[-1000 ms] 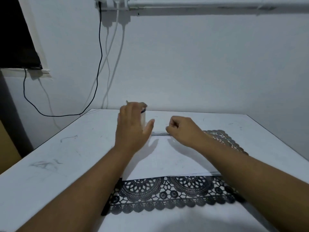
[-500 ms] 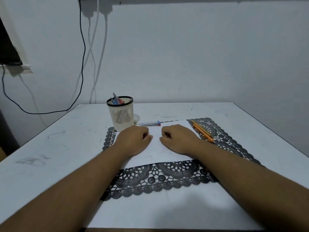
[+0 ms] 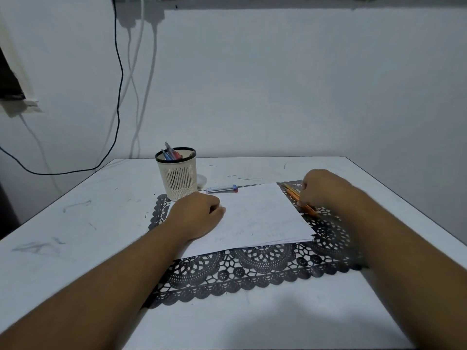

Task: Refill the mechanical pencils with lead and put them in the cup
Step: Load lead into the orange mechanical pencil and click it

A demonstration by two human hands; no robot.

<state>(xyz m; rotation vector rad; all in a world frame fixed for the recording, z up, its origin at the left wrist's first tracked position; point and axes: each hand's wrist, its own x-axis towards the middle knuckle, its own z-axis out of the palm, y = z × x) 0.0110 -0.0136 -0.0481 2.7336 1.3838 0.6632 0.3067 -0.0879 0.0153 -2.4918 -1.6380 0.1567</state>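
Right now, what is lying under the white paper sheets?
Under the white paper sheets lies a black lace mat, showing at the near, left and right edges. The sheets cover its middle, so anything else beneath them cannot be seen.

White paper (image 3: 255, 218) on black lace mat (image 3: 252, 271).

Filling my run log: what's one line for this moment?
right hand: on orange pencils | left hand: fisted on paper | cup: holds pens
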